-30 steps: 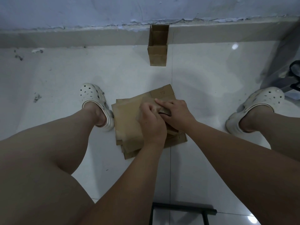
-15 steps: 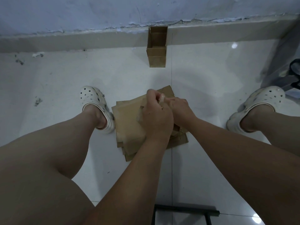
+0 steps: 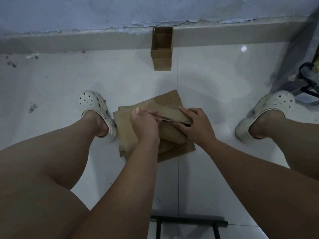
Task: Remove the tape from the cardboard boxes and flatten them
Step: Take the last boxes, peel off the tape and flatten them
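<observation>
A part-flattened box [image 3: 172,115] is held just above the stack of flattened boxes [image 3: 124,133] between the person's feet. The left hand [image 3: 144,125] pinches its left end and the right hand [image 3: 196,125] clasps its right end. Their fingers hide any tape.

Left hand [image 3: 144,125], right hand [image 3: 197,126] farther apart along box [image 3: 172,115]

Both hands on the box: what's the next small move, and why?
Probably pull the left hand away to peel the strip it seems to pinch, while the right hand braces the box; it is not yet flat on the stack.
</observation>
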### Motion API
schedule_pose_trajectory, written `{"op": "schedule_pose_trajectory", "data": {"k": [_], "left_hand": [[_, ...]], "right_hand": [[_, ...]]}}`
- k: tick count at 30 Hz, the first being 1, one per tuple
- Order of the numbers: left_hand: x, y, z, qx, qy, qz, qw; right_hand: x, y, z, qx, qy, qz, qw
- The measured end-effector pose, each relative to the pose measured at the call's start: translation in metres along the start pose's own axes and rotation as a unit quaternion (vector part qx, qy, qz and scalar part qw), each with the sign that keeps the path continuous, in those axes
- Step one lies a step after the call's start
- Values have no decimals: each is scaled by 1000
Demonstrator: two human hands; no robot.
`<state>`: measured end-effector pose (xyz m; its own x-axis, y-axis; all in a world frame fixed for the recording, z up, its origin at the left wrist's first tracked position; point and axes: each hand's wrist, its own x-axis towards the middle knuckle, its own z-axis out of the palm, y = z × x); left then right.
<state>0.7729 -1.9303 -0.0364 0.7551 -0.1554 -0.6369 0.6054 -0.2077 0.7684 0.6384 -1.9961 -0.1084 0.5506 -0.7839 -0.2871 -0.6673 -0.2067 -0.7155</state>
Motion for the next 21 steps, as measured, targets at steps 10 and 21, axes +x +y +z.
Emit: {"op": "schedule_pose_trajectory", "data": {"k": [10, 21], "left_hand": [[-38, 17, 18, 118, -76, 135, 981], [-66, 29, 23, 329, -425, 272, 798]], "right_hand": [[-2, 6, 10, -91, -8, -32, 995], [-9, -7, -2, -46, 62, -33, 996]]}}
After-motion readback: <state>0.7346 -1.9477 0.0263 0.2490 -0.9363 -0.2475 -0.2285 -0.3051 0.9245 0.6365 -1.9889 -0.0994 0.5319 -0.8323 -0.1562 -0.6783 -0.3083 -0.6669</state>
